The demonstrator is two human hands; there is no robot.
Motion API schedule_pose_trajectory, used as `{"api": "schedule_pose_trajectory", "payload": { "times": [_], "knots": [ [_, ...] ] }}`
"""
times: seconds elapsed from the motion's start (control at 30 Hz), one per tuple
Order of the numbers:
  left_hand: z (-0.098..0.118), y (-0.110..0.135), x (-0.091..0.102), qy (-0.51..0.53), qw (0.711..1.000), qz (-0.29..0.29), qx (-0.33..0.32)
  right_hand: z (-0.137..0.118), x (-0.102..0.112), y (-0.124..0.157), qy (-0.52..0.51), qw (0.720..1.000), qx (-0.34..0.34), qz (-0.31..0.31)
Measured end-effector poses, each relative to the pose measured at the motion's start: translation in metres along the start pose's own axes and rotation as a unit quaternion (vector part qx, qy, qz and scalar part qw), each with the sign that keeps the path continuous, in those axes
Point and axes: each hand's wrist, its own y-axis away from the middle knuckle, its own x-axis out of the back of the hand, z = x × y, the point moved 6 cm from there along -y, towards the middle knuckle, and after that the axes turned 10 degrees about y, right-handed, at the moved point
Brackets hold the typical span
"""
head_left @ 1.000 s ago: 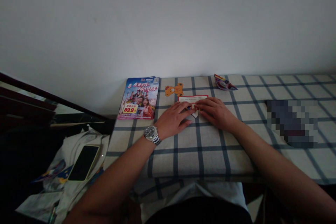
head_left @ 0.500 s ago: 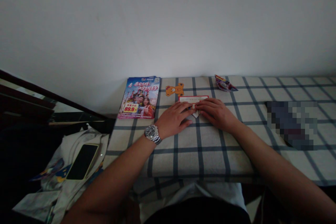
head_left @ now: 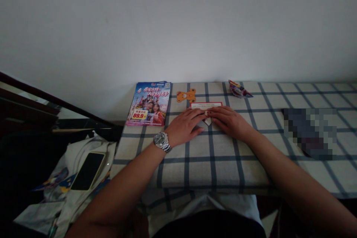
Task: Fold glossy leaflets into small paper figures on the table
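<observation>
A partly folded paper leaflet (head_left: 206,104) with a red border and a pale printed side lies on the checked tablecloth, its near end narrowing to a point. My left hand (head_left: 186,126), with a silver watch at the wrist, presses its fingertips on the left side of the paper; the thumb reaches out below. From the right, my right hand (head_left: 230,122) bends its fingers over the paper's other side. The fingertips of both hands nearly meet at a small fold in the middle. Most of the paper under the fingers is hidden.
A stack of colourful flyers (head_left: 149,104) lies at the left. Behind the hands is a flat brown bear cutout (head_left: 186,96), and a folded paper shape (head_left: 240,90) stands near the wall. A blurred dark object (head_left: 309,134) lies right; a phone (head_left: 87,171) rests lower left.
Both hands stay at the same spot on the paper. The right fingers have shifted slightly at the fold, and a little more of the paper's pointed near end shows.
</observation>
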Motion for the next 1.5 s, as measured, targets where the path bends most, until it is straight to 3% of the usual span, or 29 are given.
{"api": "schedule_pose_trajectory", "payload": {
  "times": [0.33,0.63,1.5],
  "knots": [
    [0.000,0.000,0.000,0.004,1.000,0.006,-0.002,0.003,-0.005,-0.003,0.021,0.999,0.033,-0.037],
    [0.001,0.001,0.001,-0.013,1.000,-0.001,-0.012,0.005,-0.005,-0.004,0.019,0.998,0.020,-0.050],
    [0.005,0.002,0.004,0.004,0.999,-0.006,-0.048,0.007,-0.003,0.000,0.037,0.998,0.022,-0.050]
  ]
}}
